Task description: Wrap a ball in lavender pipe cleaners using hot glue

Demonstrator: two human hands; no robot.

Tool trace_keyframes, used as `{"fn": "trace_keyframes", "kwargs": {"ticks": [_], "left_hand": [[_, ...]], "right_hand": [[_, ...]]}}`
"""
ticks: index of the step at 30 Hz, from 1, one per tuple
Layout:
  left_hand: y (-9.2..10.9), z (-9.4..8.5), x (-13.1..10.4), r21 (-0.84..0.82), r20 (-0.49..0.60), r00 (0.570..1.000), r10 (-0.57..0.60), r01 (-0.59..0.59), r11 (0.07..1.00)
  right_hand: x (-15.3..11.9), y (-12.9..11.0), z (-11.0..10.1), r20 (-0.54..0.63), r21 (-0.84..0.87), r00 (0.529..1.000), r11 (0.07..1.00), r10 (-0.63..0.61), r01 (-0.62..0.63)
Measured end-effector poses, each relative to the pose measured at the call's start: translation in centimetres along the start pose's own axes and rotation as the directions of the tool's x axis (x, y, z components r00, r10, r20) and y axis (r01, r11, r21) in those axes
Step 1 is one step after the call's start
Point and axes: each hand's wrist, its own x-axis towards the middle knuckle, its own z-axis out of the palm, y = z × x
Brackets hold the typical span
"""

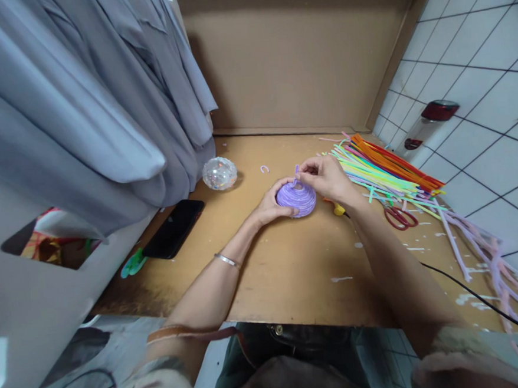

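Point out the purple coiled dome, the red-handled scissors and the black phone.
purple coiled dome [295,200]: head view, on its ribbed side between the hands.
red-handled scissors [400,218]: head view, on the handle loops.
black phone [174,228]: head view, middle of its dark screen.

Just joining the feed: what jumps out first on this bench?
At the centre, the left hand cups a purple coiled dome while the right hand pinches its loose end on top. To the right a bright fan of pipe cleaners lies beside red-handled scissors; a black phone lies at the left.
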Motion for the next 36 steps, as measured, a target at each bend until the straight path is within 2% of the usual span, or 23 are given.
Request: {"fn": "trace_keyframes", "kwargs": {"ticks": [8, 14, 17, 25, 29, 36], "left_hand": [[0.2, -0.1, -0.1, -0.014, 0.021, 1.000, 0.008, -0.008, 1.000], [0.2, -0.1, -0.1, -0.038, 0.034, 0.999, 0.009, -0.008, 0.999], [0.2, -0.1, 0.0, -0.033, 0.034, 0.999, 0.012, -0.010, 0.999], [0.0, -0.3, 0.0, -0.038, 0.053, 0.998, 0.016, -0.014, 0.999], [-0.2, -0.4, 0.1, -0.028, 0.052, 0.998, 0.028, -0.027, 0.999], [-0.1, -0.4, 0.0, -0.030, 0.038, 0.999, 0.030, -0.029, 0.999]], "right_hand": [[0.3, 0.5, 0.1, -0.040, 0.038, 0.985, 0.985, 0.168, -0.167], [0.8, 1.7, 0.6, -0.078, -0.030, 0.977, 0.979, 0.198, -0.201], [0.9, 1.7, 0.8, -0.092, -0.115, 0.974, 0.969, 0.207, -0.217], [0.1, 0.1, 0.7, -0.098, -0.527, 0.985, 0.833, 0.139, -0.169], [0.0, 0.0, 0.7, -0.070, -0.575, 0.988, 0.804, 0.139, -0.153], [0.0, 0.1, 0.7, -0.057, -0.541, 0.992, 0.831, 0.116, -0.129]]}}
